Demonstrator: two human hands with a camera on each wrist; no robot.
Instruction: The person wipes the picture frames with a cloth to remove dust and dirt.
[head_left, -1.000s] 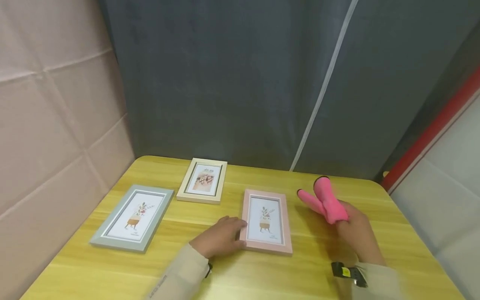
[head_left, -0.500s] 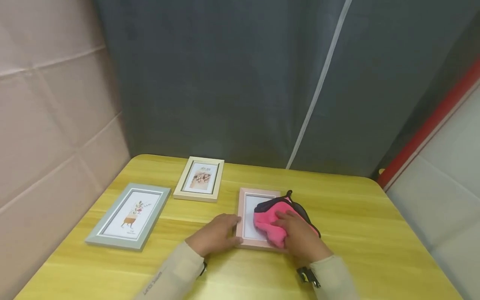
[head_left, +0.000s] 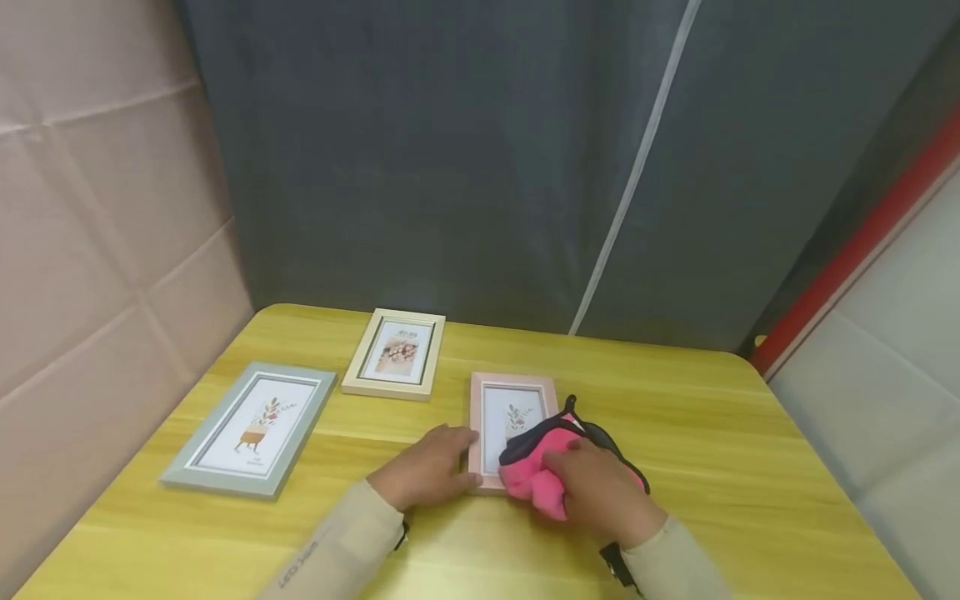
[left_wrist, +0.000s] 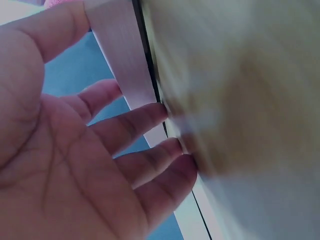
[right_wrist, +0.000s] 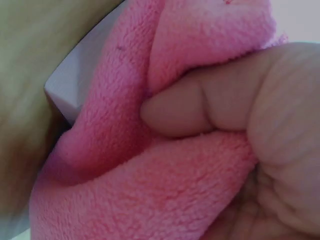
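My right hand [head_left: 600, 490] grips a bunched pink cloth [head_left: 534, 479] with dark edging and a small loop, resting over the lower right part of a pink picture frame [head_left: 477, 417]. In the right wrist view, the thumb sinks into folds of the fluffy cloth [right_wrist: 135, 180], with a corner of the frame [right_wrist: 75, 80] behind. The left hand [head_left: 426, 469] lies at the pink frame's left side, its fingertips and thumb touching that edge. Close up in the left wrist view, spread fingers [left_wrist: 135, 125] meet the side of the frame [left_wrist: 120, 55]. The cloth hides part of the plant print.
A grey-green picture frame [head_left: 300, 437] lies flat at the left of the wooden table [head_left: 712, 467]. Behind it is a cream frame [head_left: 352, 382] near the back edge. A dark curtain [head_left: 420, 167] hangs behind, with pale panels at both sides.
My right hand has brought the cloth from the right onto the pink frame, then drawn it slightly down toward me. The left hand stays at the frame's edge; the view has shifted a little.
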